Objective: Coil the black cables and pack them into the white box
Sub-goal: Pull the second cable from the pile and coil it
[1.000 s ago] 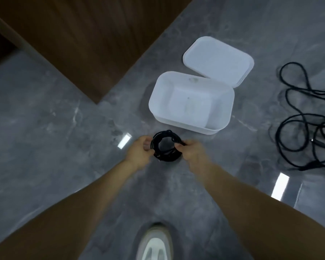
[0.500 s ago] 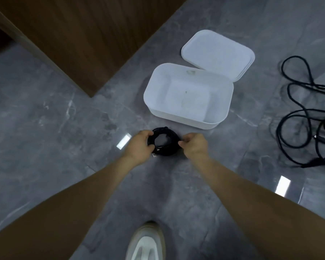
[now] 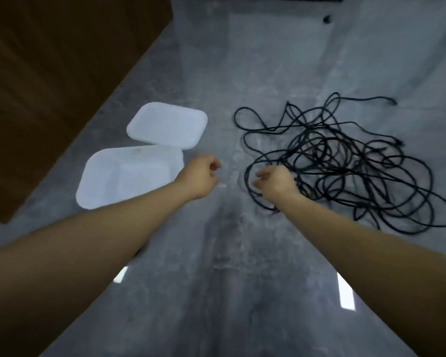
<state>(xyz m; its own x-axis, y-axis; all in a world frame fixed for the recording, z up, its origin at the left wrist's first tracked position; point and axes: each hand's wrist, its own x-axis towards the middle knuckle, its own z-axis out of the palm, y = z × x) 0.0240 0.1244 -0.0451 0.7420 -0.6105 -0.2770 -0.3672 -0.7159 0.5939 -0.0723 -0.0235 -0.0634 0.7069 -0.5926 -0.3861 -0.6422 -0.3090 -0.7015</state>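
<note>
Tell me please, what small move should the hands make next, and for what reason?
Probably the right hand should reach down and pinch one strand at the near edge of the tangled black cables. Both hands look empty, the left hand too, the pile lies uncoiled on the floor, and the white box stands open.

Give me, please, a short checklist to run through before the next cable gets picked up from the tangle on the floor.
1. White box open and upright on the floor: ok.
2. Lid off and out of the way, lying beyond the box: ok.
3. Left hand free: ok, its fingers are loosely curled and hold nothing.
4. Right hand free: cannot tell, the frame is blurred and the hand overlaps the near edge of the cables.
5. Black cables separated enough to lift one cleanly: not ok, they lie in one tangled pile of overlapping loops.
6. A loose cable end to start from: ok, one trails out at the far side of the pile.
</note>
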